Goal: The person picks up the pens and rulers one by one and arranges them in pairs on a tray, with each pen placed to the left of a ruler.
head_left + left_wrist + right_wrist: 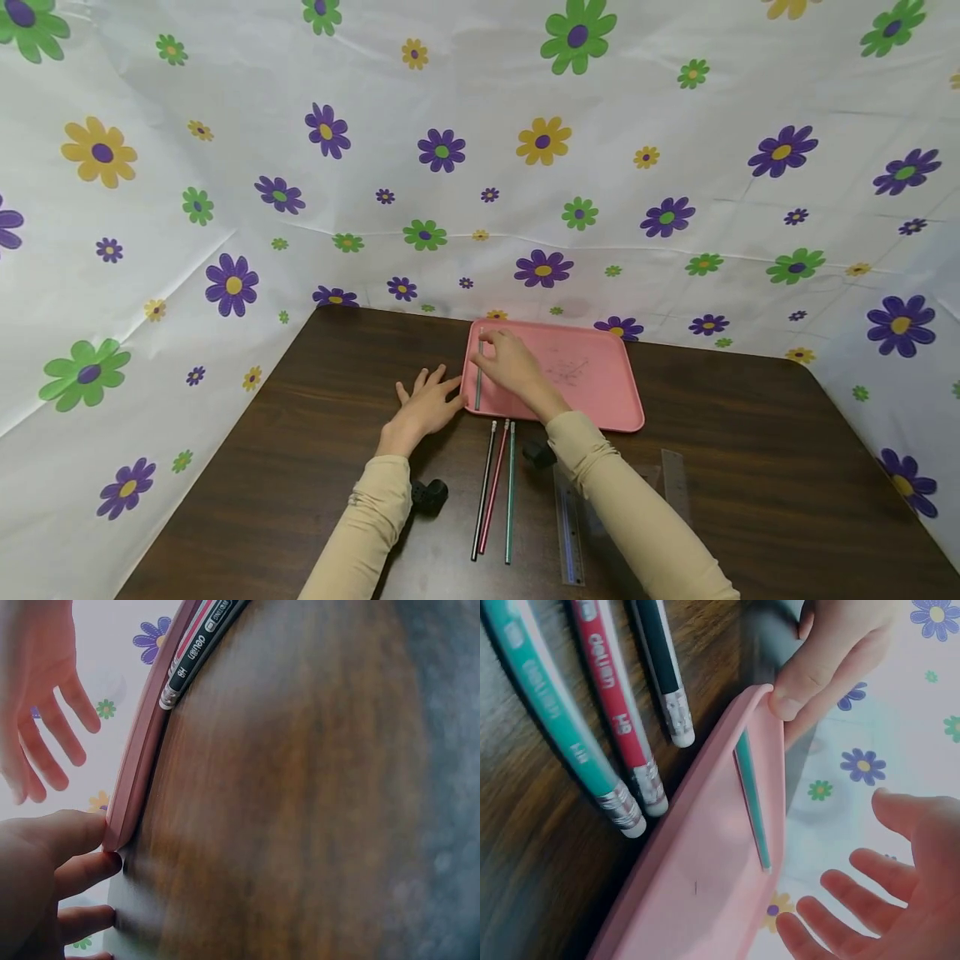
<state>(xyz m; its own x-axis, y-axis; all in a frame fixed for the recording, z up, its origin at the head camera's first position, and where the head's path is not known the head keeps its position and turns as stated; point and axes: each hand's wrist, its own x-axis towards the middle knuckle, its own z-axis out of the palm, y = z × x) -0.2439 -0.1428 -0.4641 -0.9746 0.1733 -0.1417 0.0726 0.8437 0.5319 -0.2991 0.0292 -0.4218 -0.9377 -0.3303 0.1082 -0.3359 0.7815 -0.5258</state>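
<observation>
A pink tray (600,367) lies at the far side of the table, a green pencil (478,387) lengthwise inside its left edge. My left hand (424,408) is at the tray's near left corner, fingers spread over the table. Its thumb (799,694) touches the rim. My right hand (513,367) is over the left part of the tray, above the pencil; its fingers are loosely bent and hold nothing in the right wrist view. Just in front of the tray lie a black pencil (483,492), a red pencil (494,487) and another green pencil (511,492), eraser ends toward it.
A clear ruler (567,533) lies right of the pencils, and a second ruler (675,479) lies beyond my right forearm, which partly covers other clear pieces. Black devices (430,497) sit at my wrists. A flower-patterned sheet (480,192) hangs behind the table.
</observation>
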